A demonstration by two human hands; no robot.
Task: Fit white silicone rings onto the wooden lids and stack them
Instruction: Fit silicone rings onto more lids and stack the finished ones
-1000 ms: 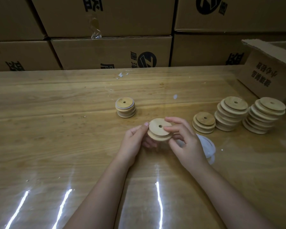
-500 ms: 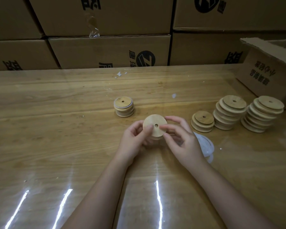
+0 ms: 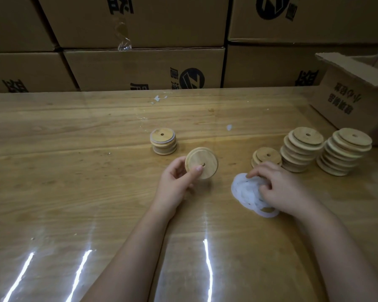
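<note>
My left hand (image 3: 176,185) holds a round wooden lid (image 3: 202,161) tilted up on edge, thumb near its centre hole. To its right, my right hand (image 3: 279,188) rests on a pile of white silicone rings (image 3: 246,191), its fingers curled into the pile and pinching at a ring. Behind my left hand a short stack of lids with white rings fitted (image 3: 163,143) stands on the table. On the right stand three stacks of bare wooden lids: a low one (image 3: 266,156) and two taller ones (image 3: 301,148) (image 3: 345,153).
The glossy wooden table (image 3: 74,171) reflects light strips near me. Stacked cardboard boxes (image 3: 144,68) line its far edge. An open cardboard box (image 3: 356,99) sits at the far right, just behind the tall lid stacks.
My right hand has let go of the lid and moved right, down onto the ring pile. My left hand alone now holds the lid, tilted more upright.
</note>
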